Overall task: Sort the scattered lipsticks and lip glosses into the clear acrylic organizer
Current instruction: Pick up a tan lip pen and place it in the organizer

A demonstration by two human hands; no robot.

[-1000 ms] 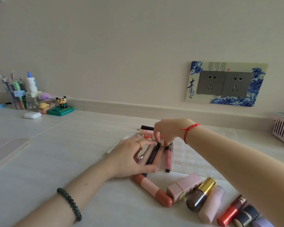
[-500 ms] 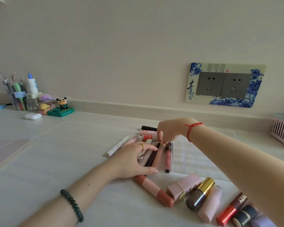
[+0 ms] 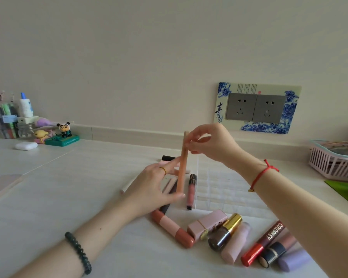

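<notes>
At the desk's (image 3: 48,177) far left corner stand a pen holder (image 3: 6,121) and a white bottle with a blue cap (image 3: 25,106). Just beside them are a white earbud case (image 3: 26,145), a yellow figure (image 3: 41,135) and a panda-hooded figure (image 3: 64,129) on a green base.

Toward the middle, the left hand (image 3: 153,189) lies low over several tubes resting on the desk. Its fingers are fairly straight and close together, and the thumb reaches out toward a pink lip gloss with a black cap (image 3: 191,192). A white stick (image 3: 127,186) pokes out from behind this hand.

The slim peach tube (image 3: 182,161) stands nearly upright above the left hand. The right hand (image 3: 211,145) pinches it near its top between thumb and fingertips, and its lower end dips behind the left thumb.

The pink gloss lies along the left wall of the clear acrylic organizer (image 3: 219,183); whether it is inside cannot be told. A black tube (image 3: 168,157) lies beyond the hands.

Along the near edge, scattered close together, are a two-tone pink and terracotta tube (image 3: 172,229), a pink square lipstick (image 3: 207,222), a brown bottle with a gold cap (image 3: 224,232) and a pale pink tube (image 3: 235,245). Further right lie a red COLORKEY tube (image 3: 263,243), a navy lipstick (image 3: 271,255) and a lilac tube (image 3: 293,259).

On the wall is a blue-patterned socket plate (image 3: 257,108). A pink basket (image 3: 333,161) sits at the far right edge, with a green mat (image 3: 346,187) near it.
</notes>
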